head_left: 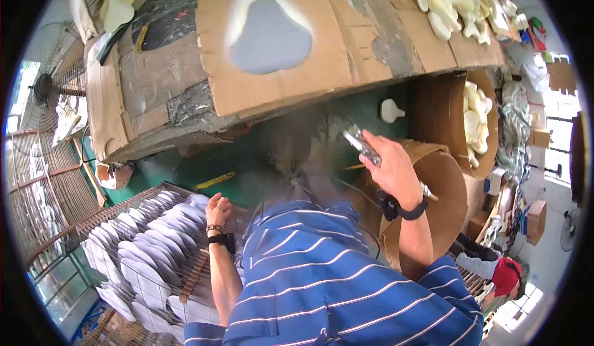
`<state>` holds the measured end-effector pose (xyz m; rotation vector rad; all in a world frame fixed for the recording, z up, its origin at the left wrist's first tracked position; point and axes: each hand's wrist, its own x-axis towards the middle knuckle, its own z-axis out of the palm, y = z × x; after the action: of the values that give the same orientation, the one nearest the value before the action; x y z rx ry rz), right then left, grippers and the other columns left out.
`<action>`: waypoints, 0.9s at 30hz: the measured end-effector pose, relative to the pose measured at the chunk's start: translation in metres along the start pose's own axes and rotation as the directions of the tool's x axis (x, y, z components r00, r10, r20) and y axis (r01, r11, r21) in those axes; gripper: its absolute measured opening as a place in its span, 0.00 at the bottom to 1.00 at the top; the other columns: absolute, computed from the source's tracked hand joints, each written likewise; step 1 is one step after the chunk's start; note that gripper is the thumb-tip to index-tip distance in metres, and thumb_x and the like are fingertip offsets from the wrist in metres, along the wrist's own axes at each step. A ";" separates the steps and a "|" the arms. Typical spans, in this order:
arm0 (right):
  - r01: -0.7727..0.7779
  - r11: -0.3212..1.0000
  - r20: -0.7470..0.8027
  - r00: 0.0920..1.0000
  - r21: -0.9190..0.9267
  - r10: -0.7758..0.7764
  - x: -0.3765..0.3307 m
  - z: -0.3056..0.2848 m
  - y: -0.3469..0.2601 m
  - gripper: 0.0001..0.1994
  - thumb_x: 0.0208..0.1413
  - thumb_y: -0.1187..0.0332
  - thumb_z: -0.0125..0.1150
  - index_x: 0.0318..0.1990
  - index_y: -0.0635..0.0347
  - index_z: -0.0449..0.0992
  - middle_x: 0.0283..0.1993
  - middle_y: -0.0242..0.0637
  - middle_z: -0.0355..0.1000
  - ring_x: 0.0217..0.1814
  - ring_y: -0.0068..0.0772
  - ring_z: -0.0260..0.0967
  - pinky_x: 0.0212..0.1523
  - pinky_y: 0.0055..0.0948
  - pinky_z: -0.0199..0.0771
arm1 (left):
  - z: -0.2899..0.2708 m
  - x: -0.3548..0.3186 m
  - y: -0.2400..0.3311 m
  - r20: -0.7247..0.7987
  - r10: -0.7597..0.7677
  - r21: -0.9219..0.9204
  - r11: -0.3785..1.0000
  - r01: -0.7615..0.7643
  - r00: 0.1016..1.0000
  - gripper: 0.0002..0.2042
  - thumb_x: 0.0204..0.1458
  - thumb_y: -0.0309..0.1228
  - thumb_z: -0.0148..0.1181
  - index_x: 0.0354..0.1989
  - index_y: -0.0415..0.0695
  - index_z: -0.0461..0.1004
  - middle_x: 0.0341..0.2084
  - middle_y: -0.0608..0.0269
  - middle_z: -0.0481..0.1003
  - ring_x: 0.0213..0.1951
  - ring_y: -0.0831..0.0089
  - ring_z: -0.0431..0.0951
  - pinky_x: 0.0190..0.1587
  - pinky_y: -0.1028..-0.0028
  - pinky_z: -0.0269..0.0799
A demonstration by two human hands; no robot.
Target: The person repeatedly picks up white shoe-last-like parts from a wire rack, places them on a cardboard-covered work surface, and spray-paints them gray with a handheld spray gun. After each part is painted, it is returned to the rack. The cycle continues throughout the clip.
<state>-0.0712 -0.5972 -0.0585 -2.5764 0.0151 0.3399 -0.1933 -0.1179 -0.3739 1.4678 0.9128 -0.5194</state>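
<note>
My right hand (pixel 394 168) is closed around a small silver spray gun (pixel 362 147), held in front of the cardboard-covered table's near edge. A thin hose shows below it. My left hand (pixel 218 211) hangs low beside a wire rack, fingers curled in, with nothing visible in them. On the cardboard sheet (pixel 334 43) lies a smooth grey saddle-shaped piece (pixel 270 39), wide toward me and narrow at the far end. Pale overspray surrounds its far end and sides. The rack to my left holds several rows of similar grey pieces (pixel 145 262).
Cream saddle-shaped pieces (pixel 445 2) are heaped at the table's far right. More fill a cardboard drum (pixel 439 111); another open drum (pixel 442 182) stands by my right forearm. One cream piece (pixel 390 111) lies on the green floor. A large fan (pixel 46 89) stands left; a person in red (pixel 506 276) is at right.
</note>
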 end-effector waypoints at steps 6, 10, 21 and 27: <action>-0.043 0.992 0.055 0.998 0.120 0.036 -0.034 0.027 -0.038 0.23 0.52 0.73 0.64 0.57 0.70 0.72 0.42 0.57 0.74 0.42 0.61 0.71 0.43 0.42 0.71 | -0.022 0.029 -0.086 -0.005 -0.103 -0.183 0.978 0.101 0.995 0.20 0.56 0.33 0.63 0.56 0.41 0.71 0.36 0.60 0.78 0.32 0.68 0.79 0.31 0.68 0.77; -0.004 0.987 0.052 0.999 0.158 -0.005 -0.038 0.027 -0.053 0.25 0.53 0.69 0.64 0.57 0.73 0.72 0.43 0.57 0.75 0.39 0.57 0.72 0.44 0.37 0.72 | -0.045 0.057 -0.193 0.308 -0.067 -0.753 0.593 0.286 0.949 0.15 0.58 0.29 0.57 0.53 0.43 0.72 0.34 0.60 0.78 0.30 0.66 0.79 0.28 0.61 0.76; -0.035 0.998 0.205 0.978 0.057 0.023 -0.010 0.039 -0.088 0.24 0.55 0.73 0.65 0.60 0.68 0.72 0.35 0.39 0.74 0.32 0.24 0.65 0.38 0.26 0.70 | 0.022 0.043 -0.180 -0.047 -0.329 -0.545 0.800 0.252 0.943 0.18 0.57 0.31 0.60 0.57 0.46 0.72 0.33 0.65 0.78 0.26 0.72 0.78 0.27 0.69 0.76; 0.018 0.998 0.358 0.934 -0.062 0.005 0.004 0.054 -0.120 0.25 0.55 0.72 0.66 0.61 0.66 0.72 0.39 0.39 0.76 0.38 0.26 0.66 0.45 0.26 0.70 | 0.037 0.054 -0.156 -0.089 -0.307 -0.541 0.814 0.213 0.947 0.18 0.59 0.33 0.59 0.58 0.45 0.71 0.36 0.64 0.78 0.30 0.74 0.79 0.27 0.72 0.75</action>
<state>-0.0705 -0.4669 -0.0426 -2.5380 -0.1384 0.8151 -0.2769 -0.1542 -0.5158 0.8957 1.2917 -0.3031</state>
